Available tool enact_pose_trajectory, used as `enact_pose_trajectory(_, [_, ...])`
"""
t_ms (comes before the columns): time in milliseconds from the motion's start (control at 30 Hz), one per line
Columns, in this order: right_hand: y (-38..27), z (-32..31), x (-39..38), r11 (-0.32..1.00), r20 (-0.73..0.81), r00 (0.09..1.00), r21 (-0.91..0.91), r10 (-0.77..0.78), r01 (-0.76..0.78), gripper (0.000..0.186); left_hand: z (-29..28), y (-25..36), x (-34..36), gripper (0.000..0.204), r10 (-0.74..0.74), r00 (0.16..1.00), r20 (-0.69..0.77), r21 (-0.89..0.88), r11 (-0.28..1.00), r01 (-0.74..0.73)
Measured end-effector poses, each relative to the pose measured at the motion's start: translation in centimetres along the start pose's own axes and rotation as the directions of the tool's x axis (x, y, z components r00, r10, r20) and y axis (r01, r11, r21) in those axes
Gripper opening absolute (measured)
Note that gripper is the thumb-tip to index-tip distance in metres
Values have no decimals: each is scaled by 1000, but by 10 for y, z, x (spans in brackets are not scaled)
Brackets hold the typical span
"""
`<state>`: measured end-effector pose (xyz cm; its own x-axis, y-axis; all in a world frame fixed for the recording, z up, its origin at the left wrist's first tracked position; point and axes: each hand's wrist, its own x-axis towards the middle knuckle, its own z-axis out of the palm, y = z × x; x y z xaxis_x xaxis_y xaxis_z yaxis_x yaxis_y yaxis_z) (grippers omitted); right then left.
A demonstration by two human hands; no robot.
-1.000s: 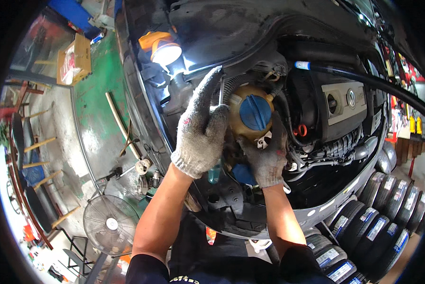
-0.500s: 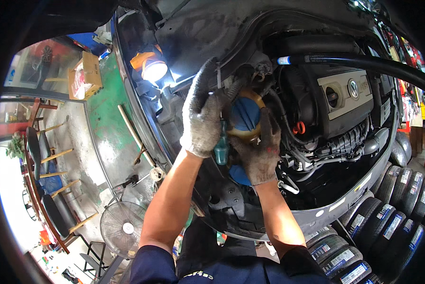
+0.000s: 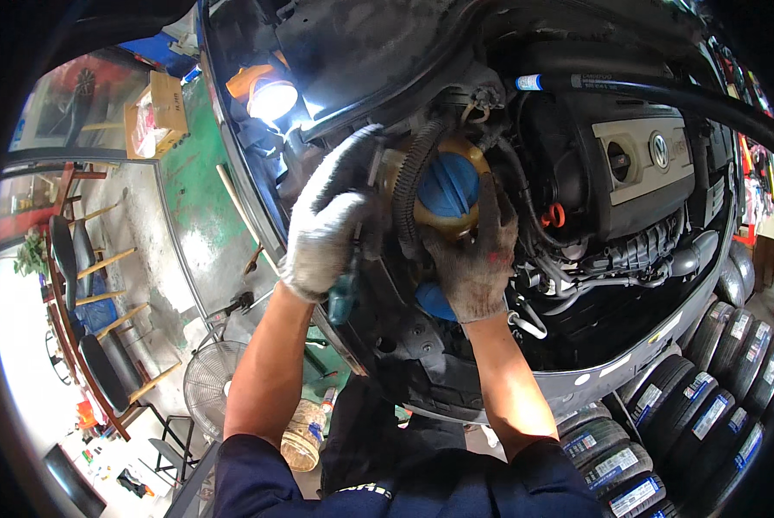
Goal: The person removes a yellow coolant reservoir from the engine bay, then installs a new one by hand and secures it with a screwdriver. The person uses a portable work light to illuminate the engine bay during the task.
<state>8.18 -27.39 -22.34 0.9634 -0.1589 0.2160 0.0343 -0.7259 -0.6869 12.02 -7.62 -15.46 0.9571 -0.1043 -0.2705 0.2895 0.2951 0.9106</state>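
A translucent yellowish reservoir (image 3: 446, 223) with a big blue screw cap (image 3: 448, 192) sits in the car's engine bay. My gloved right hand (image 3: 475, 263) grips its near right side, the fingers reaching up along the cap's edge. To the left, my gloved left hand (image 3: 325, 226) is closed around a screwdriver with a teal handle (image 3: 343, 298). The handle's end sticks out below the palm, and the shaft points up past the fingers, partly hidden. Between the hands runs a black ribbed hose (image 3: 411, 186). A second blue cap (image 3: 434, 301) shows below my right hand.
A lit work lamp (image 3: 272, 98) shines at the fender's far left. The engine cover (image 3: 641, 164) lies right of the reservoir, under a black strut (image 3: 646, 93). Stacked tyres (image 3: 689, 397) stand at the right; a floor fan (image 3: 210, 380) stands at lower left.
My left hand has moved left with the screwdriver, away from the reservoir, exposing the ribbed hose. My right hand stays at the reservoir. The whole view has shifted slightly.
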Motion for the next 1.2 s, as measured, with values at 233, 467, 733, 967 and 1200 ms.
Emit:
enact_pose_trajectory(233, [1,-12,5,993,59,998,110,29,-36,91,32,-2,-5,62,302,939,-163,142,949,-280])
enact_pose_trajectory(467, [13,-21,2,902,126,969,356,212,-243,64,74,-32,-11,72,317,948,-14,119,942,-313])
enact_pose_trajectory(733, [33,-41,1,929,165,975,315,146,-192,58,142,-47,0,87,540,837,90,457,724,-517])
enact_pose_trajectory(967, [9,-35,1,941,124,975,265,184,-211,56,127,-20,-2,79,279,935,219,654,669,-353])
enact_pose_trajectory(1200, [-4,-8,8,966,7,987,205,161,-159,54,52,13,-35,75,39,995,93,763,639,-96])
